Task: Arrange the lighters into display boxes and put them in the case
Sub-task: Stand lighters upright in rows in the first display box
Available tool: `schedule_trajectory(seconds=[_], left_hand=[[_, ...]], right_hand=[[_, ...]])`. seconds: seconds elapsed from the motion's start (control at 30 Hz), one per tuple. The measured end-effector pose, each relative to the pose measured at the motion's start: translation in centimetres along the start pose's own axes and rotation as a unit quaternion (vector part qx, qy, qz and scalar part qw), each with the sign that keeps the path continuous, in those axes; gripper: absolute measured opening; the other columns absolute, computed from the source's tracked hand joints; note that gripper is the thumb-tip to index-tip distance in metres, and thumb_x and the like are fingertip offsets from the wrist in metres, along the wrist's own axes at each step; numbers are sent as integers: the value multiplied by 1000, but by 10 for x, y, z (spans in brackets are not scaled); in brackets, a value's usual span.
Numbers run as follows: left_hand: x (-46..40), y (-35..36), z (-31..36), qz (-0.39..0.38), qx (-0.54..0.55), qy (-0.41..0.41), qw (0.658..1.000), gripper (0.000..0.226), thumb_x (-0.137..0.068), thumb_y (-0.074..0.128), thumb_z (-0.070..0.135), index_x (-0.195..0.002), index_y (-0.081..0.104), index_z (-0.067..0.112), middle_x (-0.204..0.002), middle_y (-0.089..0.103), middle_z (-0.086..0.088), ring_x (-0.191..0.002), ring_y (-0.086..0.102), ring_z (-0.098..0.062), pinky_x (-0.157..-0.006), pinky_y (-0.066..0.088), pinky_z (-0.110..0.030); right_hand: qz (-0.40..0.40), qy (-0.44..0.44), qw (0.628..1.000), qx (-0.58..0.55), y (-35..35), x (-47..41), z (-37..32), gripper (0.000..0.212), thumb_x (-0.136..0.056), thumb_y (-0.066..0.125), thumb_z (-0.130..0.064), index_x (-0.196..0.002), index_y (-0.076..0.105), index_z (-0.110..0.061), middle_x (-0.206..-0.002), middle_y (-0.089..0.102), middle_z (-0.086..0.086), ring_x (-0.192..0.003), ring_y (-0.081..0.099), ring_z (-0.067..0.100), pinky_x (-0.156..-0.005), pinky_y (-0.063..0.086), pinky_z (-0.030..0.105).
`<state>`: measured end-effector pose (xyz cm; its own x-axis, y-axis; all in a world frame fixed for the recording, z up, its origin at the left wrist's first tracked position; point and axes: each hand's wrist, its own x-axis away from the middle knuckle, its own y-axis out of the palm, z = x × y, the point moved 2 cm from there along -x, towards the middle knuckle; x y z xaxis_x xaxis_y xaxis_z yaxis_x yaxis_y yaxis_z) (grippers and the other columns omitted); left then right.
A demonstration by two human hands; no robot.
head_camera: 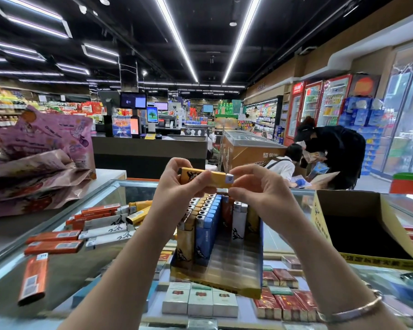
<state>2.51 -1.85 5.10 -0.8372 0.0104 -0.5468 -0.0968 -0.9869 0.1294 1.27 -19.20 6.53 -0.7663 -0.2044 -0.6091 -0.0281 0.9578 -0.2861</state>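
Note:
A yellow lighter [206,178] lies sideways in the air between both hands. My left hand [177,186] grips its left end, and my right hand [258,191] pinches its metal-capped right end. Directly below stands the display box [236,279], partly filled with upright yellow, blue, orange and white lighters [206,225]. Loose orange, white and yellow lighters [86,232] lie scattered on the glass case top [65,270] to the left. One orange lighter [32,279] lies near the front left.
An open yellow cardboard box [365,227] stands at the right on the counter. Purple snack bags [41,153] pile up at the left. Cigarette packs [200,301] show under the glass. Two people [329,153] bend over beyond the counter at the right.

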Motion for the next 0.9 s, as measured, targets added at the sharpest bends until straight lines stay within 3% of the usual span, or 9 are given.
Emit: schedule_trajectory(seconds=[0.13, 0.23, 0.33, 0.43, 0.53, 0.63, 0.73, 0.9], left_hand=[[1, 2, 1, -79, 3, 23, 997, 31, -65, 75, 23, -79, 48, 20, -64, 61, 6, -66, 64, -12, -60, 50, -16], [1, 4, 2, -84, -33, 31, 996, 32, -64, 76, 25, -79, 48, 19, -61, 60, 10, -62, 60, -4, -58, 48, -14], [2, 7, 3, -97, -59, 21, 993, 34, -63, 74, 28, -88, 53, 19, -70, 69, 5, -67, 64, -7, -61, 50, -16], [3, 7, 5, -133, -94, 3, 987, 42, -71, 72, 34, -107, 54, 26, -88, 73, 5, -83, 68, -7, -70, 51, -15], [3, 4, 4, -151, -181, 12, 972, 43, -76, 68, 43, -116, 52, 37, -107, 68, 15, -104, 61, 0, -89, 49, -24], [5, 6, -1, -178, -330, 33, 926, 45, -76, 59, 50, -119, 57, 39, -125, 58, 19, -119, 47, 4, -104, 38, -32], [6, 7, -6, -211, -417, 35, 883, 44, -82, 57, 50, -123, 59, 34, -133, 52, 17, -123, 42, 2, -104, 35, -28], [6, 4, -12, -210, -478, 22, 853, 41, -84, 58, 51, -121, 60, 35, -131, 54, 19, -121, 46, 2, -100, 42, -29]], right_hand=[[20, 34, 985, -166, 2, 1, -2, 18, -69, 70, -6, -86, 66, -10, -78, 70, 7, -69, 68, 21, -70, 58, 30], [31, 50, 976, -212, 1, 1, 0, 21, -63, 69, -11, -85, 67, -8, -83, 70, 12, -74, 69, 25, -73, 58, 35], [46, 45, 972, -228, -2, 1, 0, 20, -66, 67, -11, -86, 68, -10, -79, 71, 7, -71, 68, 21, -69, 59, 30], [118, 31, 965, -233, -14, 1, -1, 13, -77, 63, -8, -86, 69, -15, -69, 67, -1, -58, 60, 13, -53, 53, 21], [199, 28, 966, -161, -31, -1, 2, 13, -87, 59, -5, -91, 69, -13, -67, 64, -1, -54, 52, 10, -44, 43, 18], [175, 1, 985, 14, -37, -4, 4, 15, -88, 59, -3, -100, 68, -8, -83, 67, 3, -67, 60, 10, -56, 47, 14], [120, -15, 974, 190, -34, -6, 8, 19, -88, 62, -6, -105, 69, -8, -89, 65, 1, -70, 56, 4, -65, 46, 16], [86, -26, 958, 273, -28, -4, 12, 22, -84, 68, -6, -105, 71, -9, -77, 54, -20, -66, 53, -5, -61, 41, 1]])
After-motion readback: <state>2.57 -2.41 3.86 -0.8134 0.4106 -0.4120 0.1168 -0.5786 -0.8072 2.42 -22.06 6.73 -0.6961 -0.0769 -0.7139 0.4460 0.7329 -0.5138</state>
